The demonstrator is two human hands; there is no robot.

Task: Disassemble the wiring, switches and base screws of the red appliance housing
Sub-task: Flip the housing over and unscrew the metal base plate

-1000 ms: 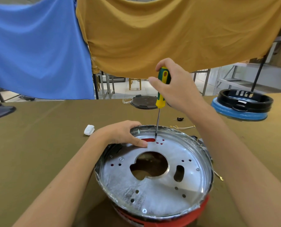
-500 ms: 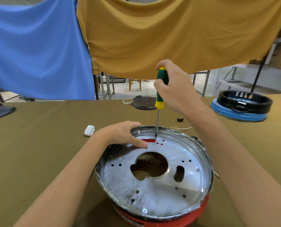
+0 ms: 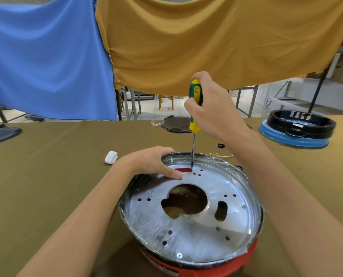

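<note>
- Since 0.5 s ago the right hand (image 3: 212,108) has turned a little round the screwdriver (image 3: 194,105), so that more of the yellow inlay on the green handle faces near; the shaft tip has stayed at the same spot on the plate, and the left hand (image 3: 150,162) has not shifted.
- Right-hand fingers are curled round the upper handle and grip it, the tool standing almost upright with its yellow lower end below the fingers.
- Its thin shaft meets the metal base plate (image 3: 188,230) at the far edge, just right of a red slot (image 3: 183,170) and beside 3 small red holes.
- Left-hand fingers lie curled over the far-left rim of the plate, the thumb stretched flat on the metal and its tip touching the left end of the red slot, near the shaft tip but apart from it.
- Under the plate sits the red appliance housing (image 3: 244,260), on the olive table (image 3: 46,176), in the near middle of the scene.
- 1 cross-head screw (image 3: 179,255) shows at the near rim of the plate.
- A white plug (image 3: 111,157) lies left of the housing; a black-and-blue ring (image 3: 298,128) rests far right; a dark round lid (image 3: 176,123) lies far behind the screwdriver.
</note>
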